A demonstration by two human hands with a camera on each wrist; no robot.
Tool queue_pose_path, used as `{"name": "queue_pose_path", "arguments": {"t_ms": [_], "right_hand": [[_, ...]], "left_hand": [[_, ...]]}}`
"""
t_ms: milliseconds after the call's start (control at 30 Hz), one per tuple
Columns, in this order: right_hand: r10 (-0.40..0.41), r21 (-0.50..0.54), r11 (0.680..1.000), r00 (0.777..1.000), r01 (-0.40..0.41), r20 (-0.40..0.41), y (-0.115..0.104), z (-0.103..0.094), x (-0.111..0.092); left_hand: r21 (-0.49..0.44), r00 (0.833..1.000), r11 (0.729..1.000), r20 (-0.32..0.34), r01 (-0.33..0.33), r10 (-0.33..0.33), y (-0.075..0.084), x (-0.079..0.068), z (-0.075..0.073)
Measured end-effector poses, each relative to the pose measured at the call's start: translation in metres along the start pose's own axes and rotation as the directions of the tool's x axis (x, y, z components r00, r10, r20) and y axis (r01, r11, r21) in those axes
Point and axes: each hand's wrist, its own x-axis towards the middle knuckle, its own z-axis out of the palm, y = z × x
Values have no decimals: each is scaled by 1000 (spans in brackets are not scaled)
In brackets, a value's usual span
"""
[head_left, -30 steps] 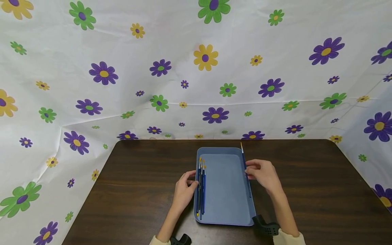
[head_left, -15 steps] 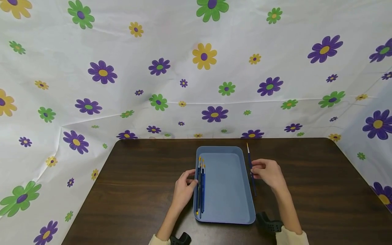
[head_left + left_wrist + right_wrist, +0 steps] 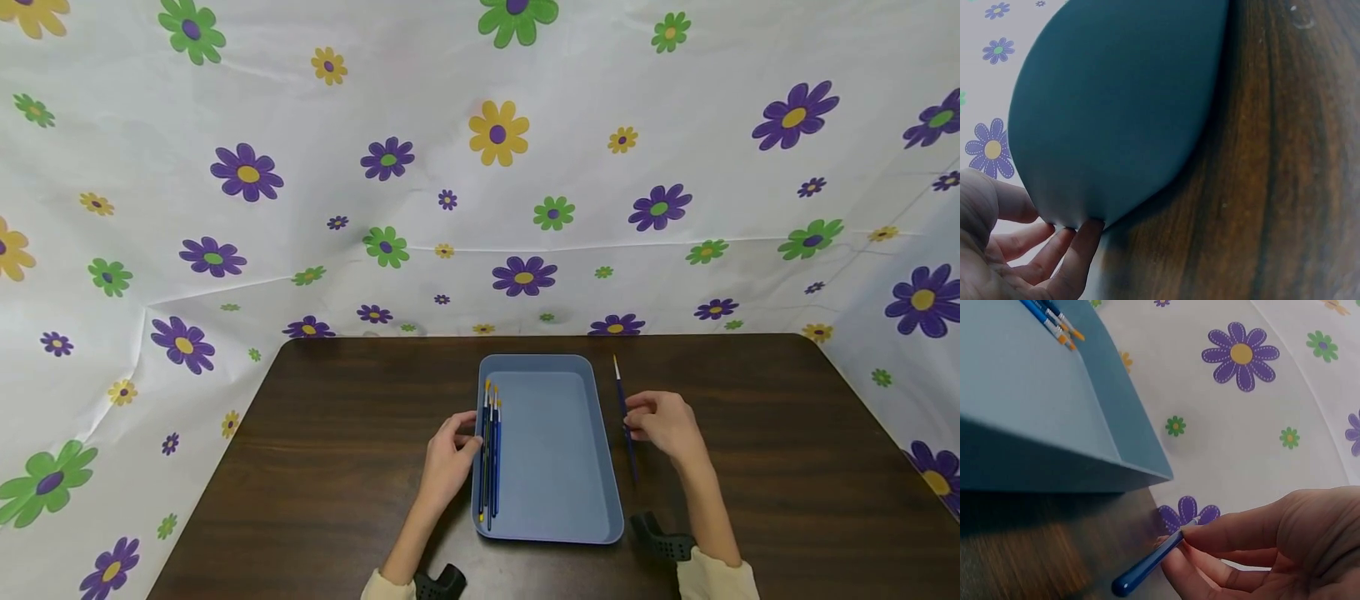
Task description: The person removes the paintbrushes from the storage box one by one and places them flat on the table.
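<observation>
A blue-grey rectangular tray (image 3: 551, 467) lies on the table, with several slim dark-blue paintbrushes (image 3: 491, 454) lined up along its left side. My left hand (image 3: 448, 462) holds the tray's left wall, thumb at the rim; in the left wrist view its fingertips (image 3: 1091, 234) press the outer side. To the right of the tray, my right hand (image 3: 666, 425) pinches one blue paintbrush (image 3: 621, 400) between thumb and fingers, bristles pointing away from me. The right wrist view shows this brush's rounded handle end (image 3: 1141, 572) jutting from the pinch, outside the tray wall (image 3: 1097, 456).
The dark wooden table (image 3: 360, 417) surrounds the tray. Behind it hangs a white sheet (image 3: 442, 108) printed with purple, green and yellow flowers. Black mounts sit at the left wrist (image 3: 442, 583) and right wrist (image 3: 662, 540).
My right hand has moved rightward with its paintbrush, from over the tray's right rim to outside the tray. The left hand stays at the tray's left wall.
</observation>
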Motion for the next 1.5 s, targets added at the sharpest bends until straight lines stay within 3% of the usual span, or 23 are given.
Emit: {"name": "queue_pose_path", "arguments": {"t_ms": [833, 1500], "right_hand": [[73, -55, 996, 996, -70, 45, 12, -7, 10], [111, -210, 972, 993, -102, 30, 15, -1, 8]], "left_hand": [[2, 1000, 1000, -2, 13, -13, 2, 3, -3], [-2, 1000, 1000, 21, 5, -5, -2, 0, -2]]}}
